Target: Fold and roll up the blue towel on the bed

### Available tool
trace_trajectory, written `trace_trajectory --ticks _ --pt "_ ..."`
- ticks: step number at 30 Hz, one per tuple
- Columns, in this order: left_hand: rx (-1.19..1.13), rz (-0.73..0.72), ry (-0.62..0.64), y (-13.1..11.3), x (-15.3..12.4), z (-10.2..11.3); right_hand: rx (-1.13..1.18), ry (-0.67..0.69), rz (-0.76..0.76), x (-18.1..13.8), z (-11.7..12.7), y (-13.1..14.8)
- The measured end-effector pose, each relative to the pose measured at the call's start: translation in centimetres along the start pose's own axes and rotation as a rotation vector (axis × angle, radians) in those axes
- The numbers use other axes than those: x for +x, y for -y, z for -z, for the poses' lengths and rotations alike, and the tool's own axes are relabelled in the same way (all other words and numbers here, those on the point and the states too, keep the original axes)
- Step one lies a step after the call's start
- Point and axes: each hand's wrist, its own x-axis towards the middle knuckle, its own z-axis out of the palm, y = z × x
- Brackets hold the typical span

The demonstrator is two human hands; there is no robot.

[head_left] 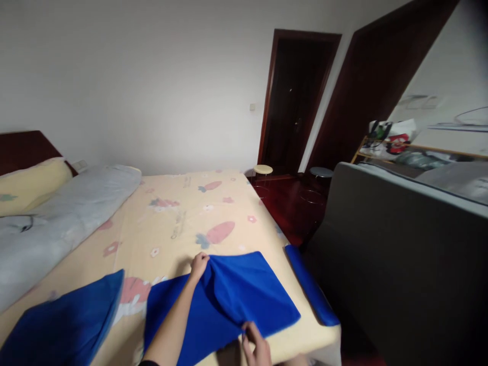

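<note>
A bright blue cloth (244, 295) lies spread on the near part of the bed (179, 223), which has a pale yellow sheet printed with strawberries. My left hand (199, 266) pinches the cloth's far left corner, arm stretched forward over the fabric. My right hand (256, 345) grips the cloth's near edge at the bottom of the view. The cloth is bunched into a ridge between the two hands. Another blue piece (64, 325) lies to the left, and a narrow blue strip (310, 287) runs along the bed's right edge.
A rolled grey quilt (57, 223) and a yellow pillow (30, 183) lie at the bed's left by the headboard. A dark grey upholstered piece (400, 264) stands close on the right. Two stools (263, 170) and a dark doorway (297, 101) lie beyond.
</note>
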Motion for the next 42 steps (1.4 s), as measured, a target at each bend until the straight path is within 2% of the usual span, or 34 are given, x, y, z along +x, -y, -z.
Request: trace_trajectory --ticks 3,6,9,12,15,19,24,29,33,42 --pt "-0.254 -0.016 -0.105 0.0 -2.0 5.1 0.25 -0.155 -0.037 2.1 3.1 4.5" --pt "-0.488 -0.045 -0.206 -0.6 -4.8 10.6 0.372 -0.165 0.021 4.7 6.1 9.3" --pt "-0.68 -0.084 -0.264 -1.8 -7.5 15.3 0.409 -0.118 0.079 7.3 8.4 12.8" --pt "-0.801 -0.117 -0.282 -3.2 -10.1 19.0 0.416 -0.079 0.102 9.7 9.9 15.2" --pt "-0.851 -0.144 -0.273 -4.7 -12.6 21.4 0.441 -0.079 0.123 11.7 10.8 16.9" --pt "-0.85 -0.176 -0.26 -6.5 -15.6 23.0 0.482 -0.096 0.159 13.4 11.5 18.8" --pt "-0.805 -0.185 -0.306 -7.3 -17.5 24.2 0.479 -0.019 0.214 14.0 12.4 20.4" --pt "-0.768 -0.177 -0.364 -6.9 -17.6 25.7 0.401 0.044 0.281 13.8 13.4 21.9" --pt "-0.748 -0.167 -0.36 -6.8 -17.5 26.4 0.353 0.055 0.318 13.8 13.7 22.8" --pt "-0.667 -0.231 -0.287 -6.7 -17.7 26.1 0.266 0.117 0.347 14.5 14.3 22.6"
